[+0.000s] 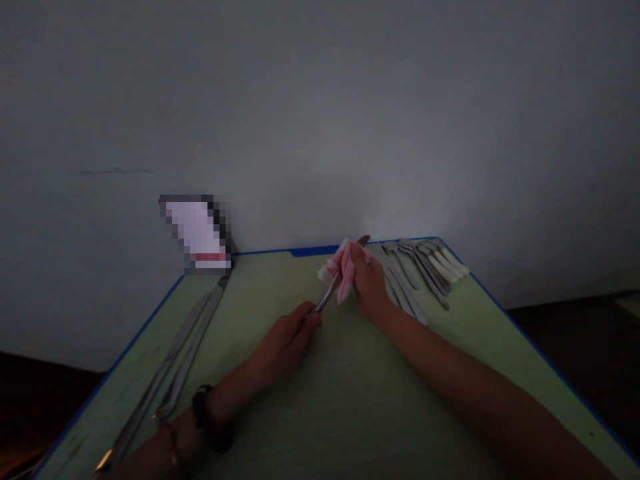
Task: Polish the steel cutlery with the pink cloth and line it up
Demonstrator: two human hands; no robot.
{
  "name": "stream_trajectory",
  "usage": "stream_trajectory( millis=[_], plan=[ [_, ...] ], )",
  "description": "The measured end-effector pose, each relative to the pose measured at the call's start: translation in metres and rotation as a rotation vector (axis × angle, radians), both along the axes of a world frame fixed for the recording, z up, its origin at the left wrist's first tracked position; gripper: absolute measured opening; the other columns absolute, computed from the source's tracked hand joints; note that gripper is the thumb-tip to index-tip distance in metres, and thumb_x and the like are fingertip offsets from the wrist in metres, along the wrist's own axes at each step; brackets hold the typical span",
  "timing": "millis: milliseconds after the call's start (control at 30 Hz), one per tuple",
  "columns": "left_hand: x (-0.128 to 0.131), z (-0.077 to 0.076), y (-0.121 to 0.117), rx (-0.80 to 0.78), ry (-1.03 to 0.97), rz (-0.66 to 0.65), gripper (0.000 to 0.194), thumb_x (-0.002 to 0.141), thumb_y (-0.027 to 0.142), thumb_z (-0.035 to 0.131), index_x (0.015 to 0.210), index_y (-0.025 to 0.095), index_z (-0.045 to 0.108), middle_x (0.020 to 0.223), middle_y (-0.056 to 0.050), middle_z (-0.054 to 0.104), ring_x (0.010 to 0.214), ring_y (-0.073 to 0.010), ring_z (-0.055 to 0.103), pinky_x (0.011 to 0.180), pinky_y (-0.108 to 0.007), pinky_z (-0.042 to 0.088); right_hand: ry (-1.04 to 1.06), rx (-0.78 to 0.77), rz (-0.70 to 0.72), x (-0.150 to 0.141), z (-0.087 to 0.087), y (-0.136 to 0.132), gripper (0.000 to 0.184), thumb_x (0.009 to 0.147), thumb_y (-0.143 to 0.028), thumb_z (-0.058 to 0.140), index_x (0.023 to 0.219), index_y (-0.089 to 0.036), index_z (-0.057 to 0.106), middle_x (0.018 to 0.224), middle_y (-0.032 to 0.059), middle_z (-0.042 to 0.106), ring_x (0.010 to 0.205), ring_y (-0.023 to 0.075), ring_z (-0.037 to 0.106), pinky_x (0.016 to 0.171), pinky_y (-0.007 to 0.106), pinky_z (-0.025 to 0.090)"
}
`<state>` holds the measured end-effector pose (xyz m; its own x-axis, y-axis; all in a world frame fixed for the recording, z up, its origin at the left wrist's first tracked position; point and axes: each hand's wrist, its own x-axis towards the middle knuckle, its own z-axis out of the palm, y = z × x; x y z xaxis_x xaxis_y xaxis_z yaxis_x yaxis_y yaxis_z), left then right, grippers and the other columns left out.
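My left hand [295,337] is closed around the handle of a silver table knife [327,295], which points up and away to the right. A pink and white cloth [344,268] is wrapped about the knife's middle, pinched in my right hand [370,280]. The knife's tip sticks out past the cloth, and the cloth hides the rest of the blade. Just right of my right hand lie several silver knives [406,293], partly covered by that hand and forearm. On the left, near my left forearm, lie long silver pieces of cutlery that look like knives [197,347].
Farther right on the green, blue-edged table [320,413] are silver cutlery pieces [425,267] and several white-handled ones [447,261]. A blurred-out upright device with a bright screen [195,230] stands at the back left corner. A grey wall [320,120] rises behind the table.
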<state>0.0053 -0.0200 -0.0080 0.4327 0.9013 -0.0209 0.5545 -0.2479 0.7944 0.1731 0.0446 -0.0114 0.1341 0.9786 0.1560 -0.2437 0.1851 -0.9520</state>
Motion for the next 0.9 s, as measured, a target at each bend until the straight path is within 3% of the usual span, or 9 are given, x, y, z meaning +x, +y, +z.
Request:
stream_trajectory(
  millis=[133, 267, 467, 600, 700, 900],
  plan=[
    [-0.001, 0.000, -0.002, -0.040, -0.006, -0.037, 0.029, 0.093, 0.042, 0.034, 0.081, 0.020, 0.046, 0.060, 0.005, 0.045, 0.054, -0.0108, 0.045, 0.051, -0.021, 0.034, 0.174, -0.021, -0.144, 0.018, 0.011, 0.012, 0.047, 0.080, -0.062, 0.048, 0.068, -0.018, 0.058, 0.063, 0.0035, 0.063, 0.055, 0.0143, 0.059, 0.057, 0.029, 0.049],
    [-0.001, 0.002, -0.004, -0.021, 0.034, -0.075, 0.029, 0.094, 0.042, 0.033, 0.083, 0.019, 0.048, 0.061, 0.005, 0.046, 0.054, -0.0110, 0.045, 0.051, -0.022, 0.034, 0.197, -0.001, -0.231, 0.029, 0.011, 0.020, 0.045, 0.078, -0.061, 0.053, 0.067, -0.018, 0.058, 0.057, 0.0012, 0.062, 0.051, 0.0128, 0.057, 0.053, 0.026, 0.048],
    [0.000, 0.002, -0.001, -0.040, 0.049, -0.066, 0.030, 0.094, 0.043, 0.033, 0.081, 0.019, 0.046, 0.060, 0.005, 0.045, 0.054, -0.0113, 0.045, 0.051, -0.022, 0.034, 0.217, 0.000, -0.224, 0.015, 0.005, 0.009, 0.049, 0.081, -0.065, 0.044, 0.068, -0.019, 0.056, 0.059, -0.0001, 0.060, 0.053, 0.0122, 0.057, 0.053, 0.025, 0.046],
    [0.001, -0.001, 0.003, -0.013, 0.009, 0.011, 0.030, 0.093, 0.042, 0.032, 0.085, 0.019, 0.049, 0.064, 0.003, 0.049, 0.058, -0.0132, 0.047, 0.054, -0.023, 0.038, -0.072, -0.095, -0.176, -0.013, -0.004, -0.017, 0.054, 0.082, -0.066, 0.041, 0.065, -0.018, 0.058, 0.057, 0.0010, 0.058, 0.053, 0.0127, 0.053, 0.051, 0.025, 0.041],
    [0.001, -0.002, 0.006, 0.030, -0.052, 0.036, 0.028, 0.093, 0.039, 0.032, 0.093, 0.019, 0.052, 0.077, 0.000, 0.058, 0.068, -0.0155, 0.053, 0.064, -0.025, 0.044, -0.203, -0.049, -0.102, -0.029, -0.011, -0.033, 0.051, 0.083, -0.063, 0.041, 0.070, -0.018, 0.060, 0.057, -0.0003, 0.057, 0.053, 0.0123, 0.050, 0.052, 0.024, 0.039],
    [0.000, -0.003, 0.007, 0.018, -0.057, 0.013, 0.031, 0.093, 0.041, 0.033, 0.093, 0.018, 0.053, 0.075, 0.000, 0.059, 0.065, -0.0138, 0.051, 0.060, -0.023, 0.043, -0.154, -0.011, -0.044, -0.025, -0.012, -0.026, 0.049, 0.084, -0.060, 0.043, 0.068, -0.018, 0.061, 0.062, 0.0011, 0.061, 0.057, 0.0129, 0.053, 0.056, 0.024, 0.041]
  ],
)
